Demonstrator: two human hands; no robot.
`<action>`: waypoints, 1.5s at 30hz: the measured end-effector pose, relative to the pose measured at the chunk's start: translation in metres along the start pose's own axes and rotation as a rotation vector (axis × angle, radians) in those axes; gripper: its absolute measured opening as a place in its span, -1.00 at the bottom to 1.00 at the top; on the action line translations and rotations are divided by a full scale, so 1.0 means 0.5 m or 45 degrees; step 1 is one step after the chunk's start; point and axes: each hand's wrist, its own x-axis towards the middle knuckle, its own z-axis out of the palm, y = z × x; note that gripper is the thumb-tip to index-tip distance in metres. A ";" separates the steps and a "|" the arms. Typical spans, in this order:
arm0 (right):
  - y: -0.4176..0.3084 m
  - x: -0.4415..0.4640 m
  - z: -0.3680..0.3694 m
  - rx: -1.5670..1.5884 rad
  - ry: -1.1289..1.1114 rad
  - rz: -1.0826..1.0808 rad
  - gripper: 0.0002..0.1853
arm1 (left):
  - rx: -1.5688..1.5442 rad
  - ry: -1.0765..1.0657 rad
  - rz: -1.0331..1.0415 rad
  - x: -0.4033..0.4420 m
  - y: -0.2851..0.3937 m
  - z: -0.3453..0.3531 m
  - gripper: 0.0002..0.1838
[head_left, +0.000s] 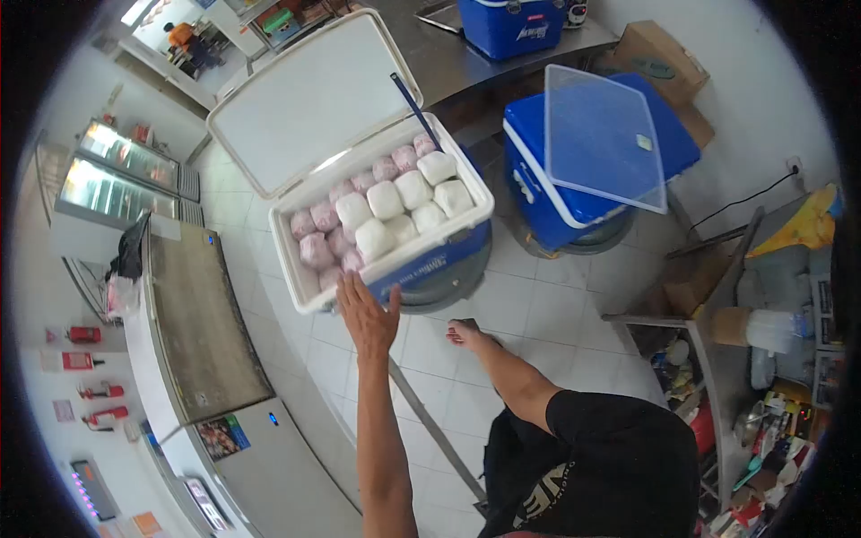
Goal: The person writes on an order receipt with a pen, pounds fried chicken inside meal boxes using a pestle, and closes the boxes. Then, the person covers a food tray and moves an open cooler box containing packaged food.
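My left hand (366, 314) is open, its fingers outstretched at the near rim of a cooler box (480, 199). Whether the fingertips touch the rim, I cannot tell. Inside the box lie several rounded white bundles (386, 201) and several pink ones (316, 250), which look wrapped in clear plastic. The cooler's white lid (309, 99) is tipped back. A dark stick (414, 112) leans at its far right corner. Lower and to the right, my right hand (463, 332) hangs over the floor with its fingers curled; nothing shows in them.
A second blue cooler (529, 193) stands at the right with a clear plastic lid (601, 134) on top. Another blue cooler (511, 31) sits on the metal counter (448, 67). Chest freezers (296, 466) line the left. A cluttered shelf (708, 359) is at the right. A person (184, 40) is far off.
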 end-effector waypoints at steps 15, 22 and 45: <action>-0.003 0.198 0.049 0.860 -0.167 -0.204 -0.71 | 0.119 -0.085 -0.071 0.042 -0.064 0.119 -0.09; 0.006 0.181 0.022 0.858 -0.386 -0.390 -0.75 | 0.072 -0.255 -0.003 0.043 -0.078 0.097 0.13; 0.036 -0.017 -0.168 0.666 -0.425 -0.313 -0.83 | 0.296 -0.308 -0.177 -0.108 0.104 -0.012 0.37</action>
